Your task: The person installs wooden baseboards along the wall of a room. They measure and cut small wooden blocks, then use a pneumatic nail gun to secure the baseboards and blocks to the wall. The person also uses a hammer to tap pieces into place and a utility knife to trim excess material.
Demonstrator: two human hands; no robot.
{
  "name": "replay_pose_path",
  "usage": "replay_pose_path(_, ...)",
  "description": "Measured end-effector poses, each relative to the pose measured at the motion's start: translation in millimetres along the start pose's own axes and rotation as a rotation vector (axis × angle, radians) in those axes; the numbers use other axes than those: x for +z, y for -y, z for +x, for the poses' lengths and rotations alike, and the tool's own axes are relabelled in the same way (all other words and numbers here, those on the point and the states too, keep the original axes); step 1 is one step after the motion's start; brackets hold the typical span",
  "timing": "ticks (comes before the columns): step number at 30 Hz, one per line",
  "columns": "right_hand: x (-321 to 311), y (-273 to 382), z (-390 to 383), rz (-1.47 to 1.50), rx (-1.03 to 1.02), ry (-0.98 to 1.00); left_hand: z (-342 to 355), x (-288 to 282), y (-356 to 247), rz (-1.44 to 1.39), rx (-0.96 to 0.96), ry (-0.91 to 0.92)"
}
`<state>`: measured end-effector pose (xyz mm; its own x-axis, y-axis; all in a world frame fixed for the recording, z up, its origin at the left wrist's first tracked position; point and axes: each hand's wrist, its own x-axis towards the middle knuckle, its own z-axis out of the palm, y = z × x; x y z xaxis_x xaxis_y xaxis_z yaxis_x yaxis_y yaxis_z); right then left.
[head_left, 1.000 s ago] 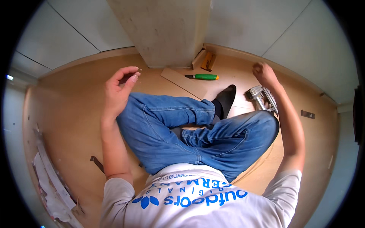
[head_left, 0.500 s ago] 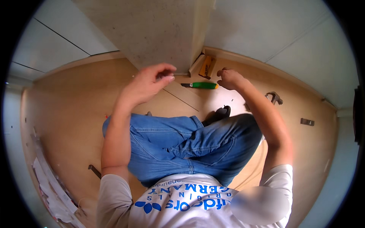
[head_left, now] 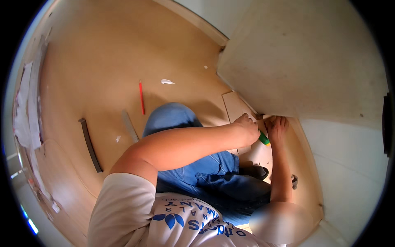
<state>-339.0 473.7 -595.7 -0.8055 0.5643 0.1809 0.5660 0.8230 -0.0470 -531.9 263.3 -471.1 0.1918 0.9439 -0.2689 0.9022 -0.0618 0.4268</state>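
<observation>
My left hand (head_left: 246, 129) is closed, reaching across to the floor beside a wall corner. Whatever its fingers hold, if anything, is hidden. Just right of it shows the green end of a utility knife (head_left: 264, 139), its blade covered by the hand. My right hand (head_left: 277, 127) is close by, fingers apart and bent down at a narrow wooden baseboard piece (head_left: 262, 117) in the corner. What lies under its palm is hidden. A thin wooden board (head_left: 235, 105) lies on the floor beyond my left hand.
On the floor at left are a red pencil (head_left: 142, 98), a dark metal bar (head_left: 90, 144), a grey strip (head_left: 130, 125) and white scraps (head_left: 167, 81). A hammer (head_left: 294, 181) lies beyond my right forearm. A pale wall block (head_left: 304, 61) juts in from the right.
The view has turned left. Both hands have come down together at the wall corner; before, they hovered apart above the floor. The left hand has closed, and the orange box is now hidden.
</observation>
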Motion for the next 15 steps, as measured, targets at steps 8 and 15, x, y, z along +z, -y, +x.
replay_pose_path(8,-14.0,4.6,-1.6,-0.23,-0.222,0.002,1.8,-1.1,-4.5,-0.084,0.03,0.066)
replay_pose_path(15,-21.8,16.0,-21.1,-0.192,-0.122,0.197,7.9,-14.3,17.5,-0.105,-0.123,0.128)
